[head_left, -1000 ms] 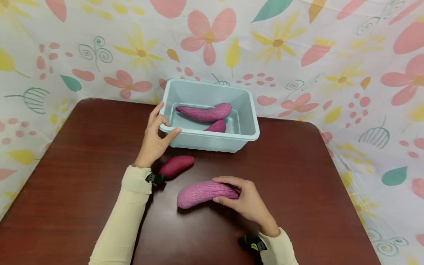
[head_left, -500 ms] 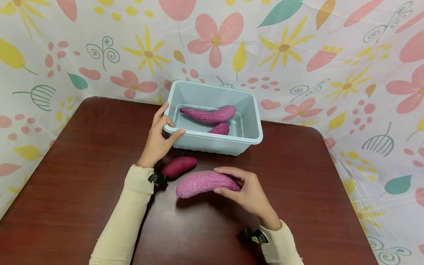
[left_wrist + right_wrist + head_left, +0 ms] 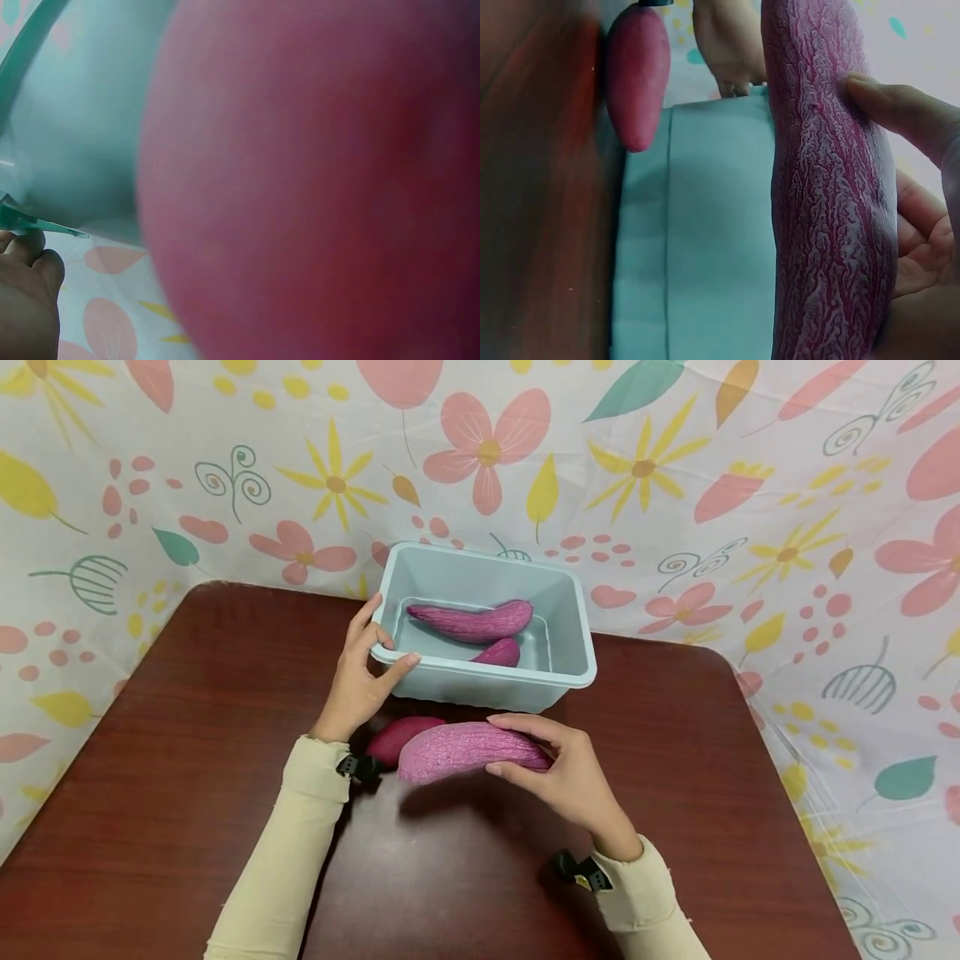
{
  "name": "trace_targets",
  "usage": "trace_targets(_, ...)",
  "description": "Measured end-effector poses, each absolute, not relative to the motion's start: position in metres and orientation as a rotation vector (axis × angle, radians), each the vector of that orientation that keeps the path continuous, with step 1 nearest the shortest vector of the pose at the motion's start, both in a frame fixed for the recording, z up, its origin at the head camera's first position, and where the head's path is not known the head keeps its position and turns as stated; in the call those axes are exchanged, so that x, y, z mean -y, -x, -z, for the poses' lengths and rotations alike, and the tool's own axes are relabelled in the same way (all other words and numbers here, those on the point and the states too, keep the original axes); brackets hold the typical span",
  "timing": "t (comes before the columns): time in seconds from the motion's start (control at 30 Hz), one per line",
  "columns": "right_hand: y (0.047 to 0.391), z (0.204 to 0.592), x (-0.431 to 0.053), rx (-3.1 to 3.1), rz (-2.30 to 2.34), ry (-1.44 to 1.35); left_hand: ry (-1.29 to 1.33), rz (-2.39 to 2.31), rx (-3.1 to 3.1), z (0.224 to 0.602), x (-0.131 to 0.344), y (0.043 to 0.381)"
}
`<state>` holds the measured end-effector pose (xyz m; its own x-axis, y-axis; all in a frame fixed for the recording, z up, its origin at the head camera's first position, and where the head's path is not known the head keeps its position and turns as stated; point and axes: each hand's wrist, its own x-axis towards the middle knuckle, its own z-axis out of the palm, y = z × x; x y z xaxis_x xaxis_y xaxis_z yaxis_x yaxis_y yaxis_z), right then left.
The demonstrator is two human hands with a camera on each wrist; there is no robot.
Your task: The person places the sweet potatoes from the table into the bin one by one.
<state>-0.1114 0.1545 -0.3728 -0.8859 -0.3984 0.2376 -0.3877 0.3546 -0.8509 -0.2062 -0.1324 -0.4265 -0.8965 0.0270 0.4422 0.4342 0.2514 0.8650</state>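
Now that the lilac vegetable [image 3: 459,751], gripped by the right hand [image 3: 570,781], has risen higher above the desk [image 3: 202,735], it seems free to move, the left hand [image 3: 352,683] holding the blue bin's rim [image 3: 487,669]

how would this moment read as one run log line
left hand: grips bin rim | right hand: holds wrinkled sweet potato above table | in bin: two sweet potatoes | on table: red sweet potato
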Motion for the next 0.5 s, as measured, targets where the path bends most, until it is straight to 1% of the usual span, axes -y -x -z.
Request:
trace_targets(0.17, 0.116, 0.368, -0.158, -2.607, 1.639, 0.744, 0.429, 1.685, 2.193, 0.428, 0.129, 0.207)
trace_targets(0.5, 0.137, 0.356, -0.155, -2.68, 1.654, 0.802, 0.41, 1.675, 2.183, 0.427, 0.133, 0.206)
